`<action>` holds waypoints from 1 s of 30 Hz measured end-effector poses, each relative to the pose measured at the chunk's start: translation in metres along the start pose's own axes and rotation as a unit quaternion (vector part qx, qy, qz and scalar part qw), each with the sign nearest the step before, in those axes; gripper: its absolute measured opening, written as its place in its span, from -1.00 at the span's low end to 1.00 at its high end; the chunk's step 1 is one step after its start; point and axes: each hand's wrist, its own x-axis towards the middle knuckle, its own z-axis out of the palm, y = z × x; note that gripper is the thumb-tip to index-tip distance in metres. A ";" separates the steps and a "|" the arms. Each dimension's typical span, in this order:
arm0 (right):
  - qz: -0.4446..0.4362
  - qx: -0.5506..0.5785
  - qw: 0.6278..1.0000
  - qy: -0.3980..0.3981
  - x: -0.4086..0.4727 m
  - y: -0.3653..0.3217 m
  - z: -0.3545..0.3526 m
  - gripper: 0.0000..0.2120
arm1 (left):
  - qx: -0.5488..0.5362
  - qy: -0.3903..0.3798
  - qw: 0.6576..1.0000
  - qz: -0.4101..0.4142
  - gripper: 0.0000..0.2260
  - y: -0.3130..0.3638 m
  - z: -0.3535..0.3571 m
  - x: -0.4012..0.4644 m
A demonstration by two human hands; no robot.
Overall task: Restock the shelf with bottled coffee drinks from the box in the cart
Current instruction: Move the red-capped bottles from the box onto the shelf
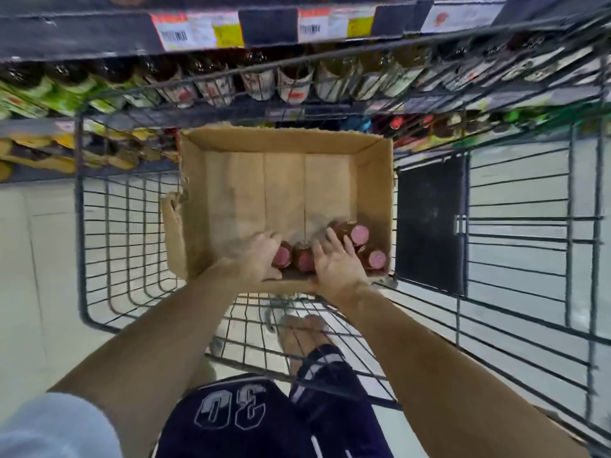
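With the cart parked against the shelf on the far side, cardboard box nearly empty; four pink-capped bottles clustered at near right. Left hand curled on leftmost bottle, grip unconfirmed; right hand spread wide, holding nothing. Advise grasping bodies, not caps.

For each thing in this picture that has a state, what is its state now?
Cardboard box: open on top, mostly empty.
Bottles: four visible, capped, at the box's near end.
Left hand: on the leftmost bottle; grip unclear.
Right hand: open, fingers spread over bottles.
Shelf: stocked with bottles.
Cart: holds the box.
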 end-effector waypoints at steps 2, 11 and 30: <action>0.003 0.007 1.000 -0.006 0.010 0.004 0.008 -0.30 | -0.027 -0.006 1.000 -0.010 -0.27 0.001 0.010 0.006; 0.001 0.078 0.997 0.015 0.024 0.007 0.017 -0.38 | -0.139 0.052 0.986 -0.076 -0.36 -0.002 0.037 0.021; -0.034 0.236 0.955 0.178 -0.045 -0.076 -0.082 -0.64 | -0.194 0.134 0.972 0.001 -0.58 -0.051 -0.076 -0.114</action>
